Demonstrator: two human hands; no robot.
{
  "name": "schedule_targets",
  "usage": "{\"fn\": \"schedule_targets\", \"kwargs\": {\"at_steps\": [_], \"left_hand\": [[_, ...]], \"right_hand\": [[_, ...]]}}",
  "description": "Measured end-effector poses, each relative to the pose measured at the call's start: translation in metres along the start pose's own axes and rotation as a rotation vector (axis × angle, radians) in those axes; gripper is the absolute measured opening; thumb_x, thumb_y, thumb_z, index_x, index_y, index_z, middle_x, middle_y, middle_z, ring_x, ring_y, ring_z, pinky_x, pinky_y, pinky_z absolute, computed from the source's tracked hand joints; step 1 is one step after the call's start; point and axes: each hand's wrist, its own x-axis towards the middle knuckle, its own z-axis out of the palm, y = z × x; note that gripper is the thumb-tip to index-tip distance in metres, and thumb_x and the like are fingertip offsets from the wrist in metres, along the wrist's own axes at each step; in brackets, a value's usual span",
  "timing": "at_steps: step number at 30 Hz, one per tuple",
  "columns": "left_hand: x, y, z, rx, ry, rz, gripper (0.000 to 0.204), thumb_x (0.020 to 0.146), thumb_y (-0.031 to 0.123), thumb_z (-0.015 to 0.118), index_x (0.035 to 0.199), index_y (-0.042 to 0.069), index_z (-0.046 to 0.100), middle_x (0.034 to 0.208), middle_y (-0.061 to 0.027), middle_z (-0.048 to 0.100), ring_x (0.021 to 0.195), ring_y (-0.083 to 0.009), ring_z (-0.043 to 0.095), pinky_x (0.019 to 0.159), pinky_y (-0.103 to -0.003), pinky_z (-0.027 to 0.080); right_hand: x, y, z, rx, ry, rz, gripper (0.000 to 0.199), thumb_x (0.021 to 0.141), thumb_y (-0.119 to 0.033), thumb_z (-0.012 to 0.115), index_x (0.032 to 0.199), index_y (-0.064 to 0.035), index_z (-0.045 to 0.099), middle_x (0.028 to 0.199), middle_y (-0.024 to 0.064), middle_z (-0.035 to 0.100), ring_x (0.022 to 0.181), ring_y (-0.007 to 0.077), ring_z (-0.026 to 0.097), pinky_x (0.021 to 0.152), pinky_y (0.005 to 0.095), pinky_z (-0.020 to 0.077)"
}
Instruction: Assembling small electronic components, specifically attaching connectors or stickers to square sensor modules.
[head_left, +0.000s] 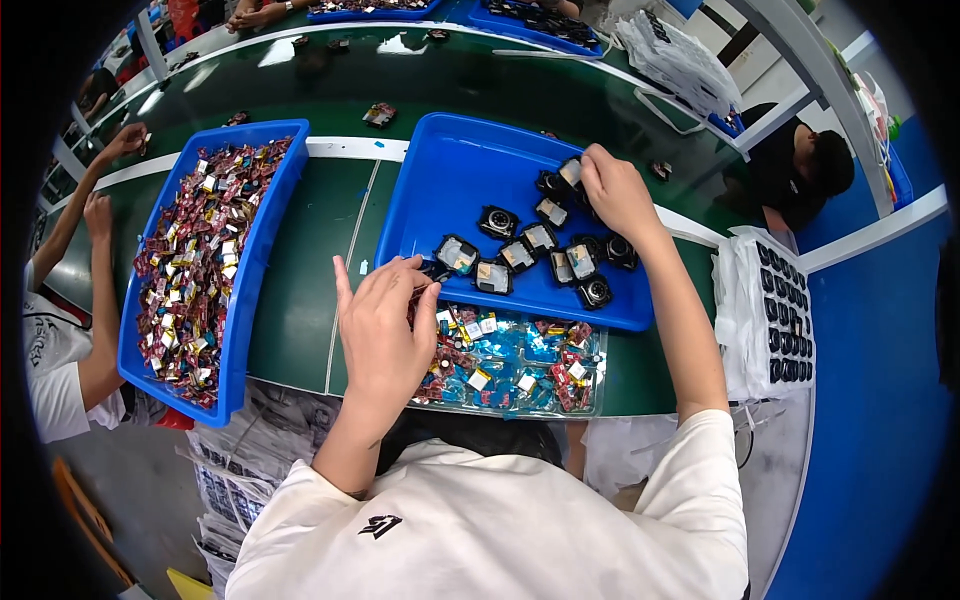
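Note:
My right hand reaches over the right side of a blue tray, its fingers closed on a black watch case with a pale part in it. More black watch cases lie loose in the tray, some showing a round face, others open with pale, silvery insides. At the tray's front left edge my left hand has its fingertips bent together, the index or another finger sticking up. Something dark and small shows at those fingertips, partly hidden. Below it, a clear plastic tray holds small red circuit boards with white and yellow parts.
A long blue bin heaped with circuit boards stands to the left. Behind runs a green conveyor with scattered boards. Stacked trays of black cases stand at the right. A co-worker's arms are at far left; another person sits far right.

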Motion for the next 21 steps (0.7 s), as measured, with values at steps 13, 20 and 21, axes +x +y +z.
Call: {"fn": "schedule_targets", "kwargs": {"at_steps": [13, 20, 21], "left_hand": [[-0.001, 0.032, -0.002, -0.717, -0.269, -0.195, 0.006, 0.079, 0.004, 0.071, 0.080, 0.000, 0.068, 0.076, -0.0063, 0.067, 0.065, -0.0138, 0.062, 0.063, -0.027, 0.048], [-0.001, 0.041, 0.000, -0.844, -0.393, -0.078, 0.007, 0.076, -0.001, 0.073, 0.082, -0.002, 0.071, 0.073, -0.0060, 0.064, 0.063, -0.0092, 0.058, 0.055, -0.021, 0.043], [-0.001, 0.041, 0.000, -0.848, -0.412, -0.094, 0.006, 0.076, -0.002, 0.073, 0.082, -0.002, 0.071, 0.074, -0.0058, 0.064, 0.064, -0.0089, 0.058, 0.055, -0.021, 0.043]], "right_hand": [[-0.105, -0.082, -0.026, 1.130, 0.025, 0.439, 0.025, 0.090, -0.008, 0.062, 0.113, 0.0019, 0.058, 0.089, 0.0071, 0.067, 0.074, 0.0130, 0.066, 0.059, 0.0199, 0.0511], [-0.141, -0.129, -0.008, 1.110, 0.087, 0.364, 0.036, 0.088, 0.002, 0.058, 0.123, -0.0041, 0.059, 0.099, 0.0041, 0.061, 0.080, 0.0053, 0.057, 0.067, 0.0198, 0.0512], [-0.143, -0.134, -0.001, 1.125, 0.154, 0.354, 0.035, 0.087, 0.003, 0.058, 0.121, -0.0026, 0.058, 0.097, 0.0038, 0.062, 0.079, 0.0051, 0.057, 0.066, 0.0194, 0.0506]]}}
